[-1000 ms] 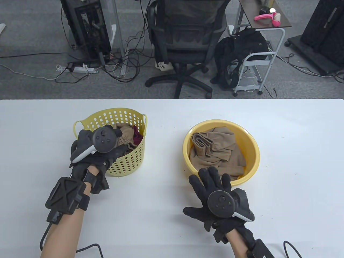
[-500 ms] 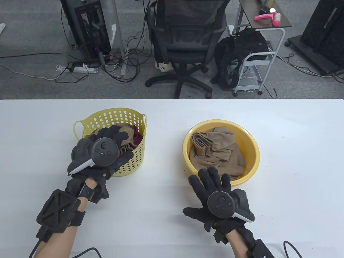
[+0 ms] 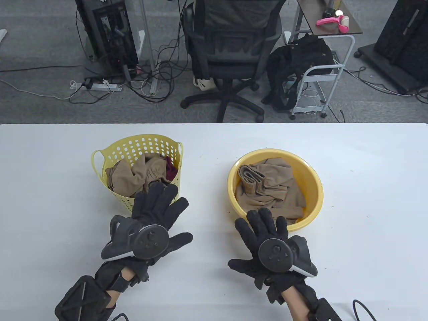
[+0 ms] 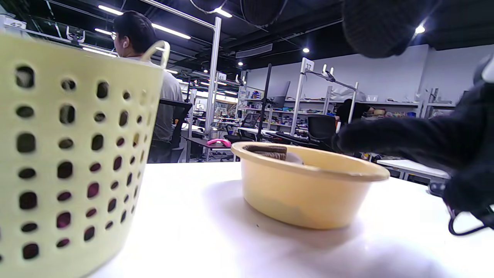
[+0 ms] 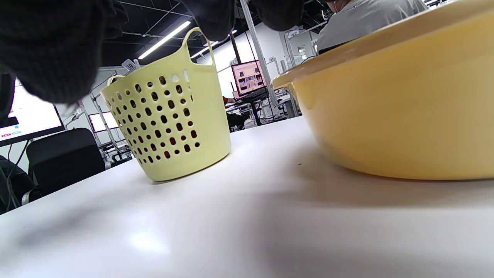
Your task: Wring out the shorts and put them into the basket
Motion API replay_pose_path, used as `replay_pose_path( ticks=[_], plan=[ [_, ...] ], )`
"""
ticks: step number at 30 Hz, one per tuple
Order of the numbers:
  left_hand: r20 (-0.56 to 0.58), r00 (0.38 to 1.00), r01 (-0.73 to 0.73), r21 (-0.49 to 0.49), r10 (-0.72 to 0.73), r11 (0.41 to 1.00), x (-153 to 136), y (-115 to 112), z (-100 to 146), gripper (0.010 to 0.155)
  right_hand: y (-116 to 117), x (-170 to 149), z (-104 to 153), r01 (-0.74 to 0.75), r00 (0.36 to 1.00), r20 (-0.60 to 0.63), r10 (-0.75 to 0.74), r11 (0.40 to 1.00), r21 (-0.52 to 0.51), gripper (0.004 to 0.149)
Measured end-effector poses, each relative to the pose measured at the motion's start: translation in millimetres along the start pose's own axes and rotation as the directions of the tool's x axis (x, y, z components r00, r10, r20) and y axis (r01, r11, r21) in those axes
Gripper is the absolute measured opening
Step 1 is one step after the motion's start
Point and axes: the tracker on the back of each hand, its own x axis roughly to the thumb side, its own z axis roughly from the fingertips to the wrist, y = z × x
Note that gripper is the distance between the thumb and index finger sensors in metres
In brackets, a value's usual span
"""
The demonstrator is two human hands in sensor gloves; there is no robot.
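One basket (image 3: 147, 147), one basin (image 3: 311, 182), both holding shorts (image 3: 128, 179) seen only from above; both hands (image 3: 157, 214) (image 3: 264, 234) spread, released.

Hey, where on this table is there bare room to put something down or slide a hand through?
Bare white table lies right of the round yellow plastic basin, left of the perforated yellow plastic basket, and behind both. The gap between them is open. The near edge is crowded by the left hand and right hand.

Both the left hand (image 3: 152, 220) and the right hand (image 3: 267, 245) lie flat, fingers (image 3: 257, 217) straight and spread, holding nothing.
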Motion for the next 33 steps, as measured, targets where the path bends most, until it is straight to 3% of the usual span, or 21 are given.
replay_pose_path(
  ticks=[7,17,33],
  plan=[
    [0.019,1.0,-0.022,-0.003,0.022,1.0,10,-33,7,0.088,0,1,0,-0.008,1.0,0.002,0.008,1.0,0.006,0.101],
    [0.007,1.0,-0.022,-0.013,0.022,1.0,8,-62,12,0.085,1,1,1,-0.013,1.0,0.001,0.013,1.0,0.011,0.101],
    [0.011,1.0,-0.001,-0.069,0.002,0.998,2,-84,16,0.086,0,-1,1,-0.018,1.0,-0.017,0.018,1.0,0.013,0.101]
  ],
)
